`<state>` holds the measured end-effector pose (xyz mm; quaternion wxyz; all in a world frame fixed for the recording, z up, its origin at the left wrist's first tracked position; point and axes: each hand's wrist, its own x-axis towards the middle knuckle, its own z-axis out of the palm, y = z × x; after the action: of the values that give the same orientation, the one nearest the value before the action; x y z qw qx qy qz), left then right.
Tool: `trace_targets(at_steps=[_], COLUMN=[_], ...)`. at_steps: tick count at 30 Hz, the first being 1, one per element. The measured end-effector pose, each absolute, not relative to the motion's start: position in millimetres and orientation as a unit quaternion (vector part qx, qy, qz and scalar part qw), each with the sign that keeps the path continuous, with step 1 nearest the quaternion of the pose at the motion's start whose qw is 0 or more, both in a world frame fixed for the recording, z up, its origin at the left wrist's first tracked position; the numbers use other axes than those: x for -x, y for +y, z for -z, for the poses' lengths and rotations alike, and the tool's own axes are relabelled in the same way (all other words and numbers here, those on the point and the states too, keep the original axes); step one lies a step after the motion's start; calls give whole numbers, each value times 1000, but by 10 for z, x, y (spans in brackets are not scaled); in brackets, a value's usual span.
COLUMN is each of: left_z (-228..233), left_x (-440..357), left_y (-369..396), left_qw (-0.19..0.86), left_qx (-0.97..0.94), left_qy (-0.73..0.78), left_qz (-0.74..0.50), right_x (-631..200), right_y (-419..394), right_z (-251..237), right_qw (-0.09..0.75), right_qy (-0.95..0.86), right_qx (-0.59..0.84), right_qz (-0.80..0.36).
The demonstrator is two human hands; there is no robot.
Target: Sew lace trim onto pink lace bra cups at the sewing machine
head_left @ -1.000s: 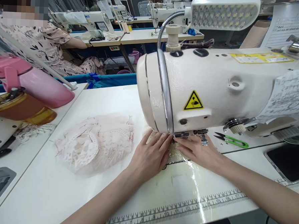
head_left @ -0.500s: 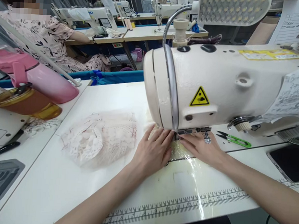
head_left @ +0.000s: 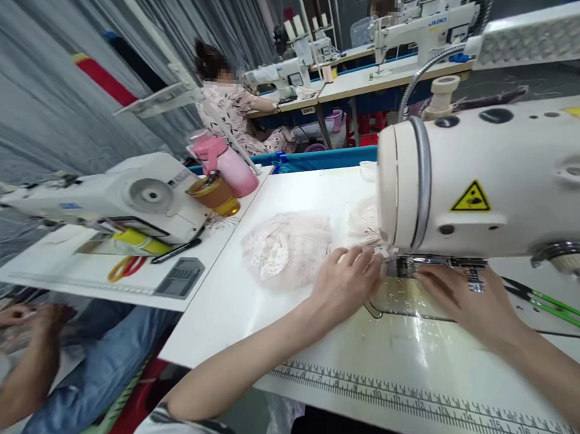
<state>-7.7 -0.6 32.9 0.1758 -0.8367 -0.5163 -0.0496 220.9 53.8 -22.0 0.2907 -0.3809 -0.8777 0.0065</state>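
Left hand [head_left: 347, 281]: its bent fingers lie at the cream cloth [head_left: 364, 219], beside the presser foot [head_left: 404, 267]; whether they pinch it, we cannot tell.
Right hand [head_left: 475, 301]: it rests at the other side of the presser foot; its fingertips are partly hidden, so we cannot tell the grip.
Cream cloth: it lies beyond the left hand, partly behind the machine head [head_left: 467, 168].
Lace heap [head_left: 293, 249]: it lies left of the cream cloth.
Progress: we judge the sewing is under way; we see no finished seam, and what is left we cannot tell.
Difference: our view has turned left, and more cream cloth shows now.
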Motion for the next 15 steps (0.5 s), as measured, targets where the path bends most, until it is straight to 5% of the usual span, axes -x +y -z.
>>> trace_targets(at_steps=[7,15], left_z=[-672,-697], left_x=[756,814], left_y=[-397,-566], left_qw=[232,64], left_qx=[621,570], left_qy=[-747,-752], left_qz=[42,323], right_x=[-2231,-2182], right_y=[574,567], right_z=[307,256], right_qw=[305,317], right_qy=[-880,-875], right_qx=[364,365], right_qz=[-1,-15])
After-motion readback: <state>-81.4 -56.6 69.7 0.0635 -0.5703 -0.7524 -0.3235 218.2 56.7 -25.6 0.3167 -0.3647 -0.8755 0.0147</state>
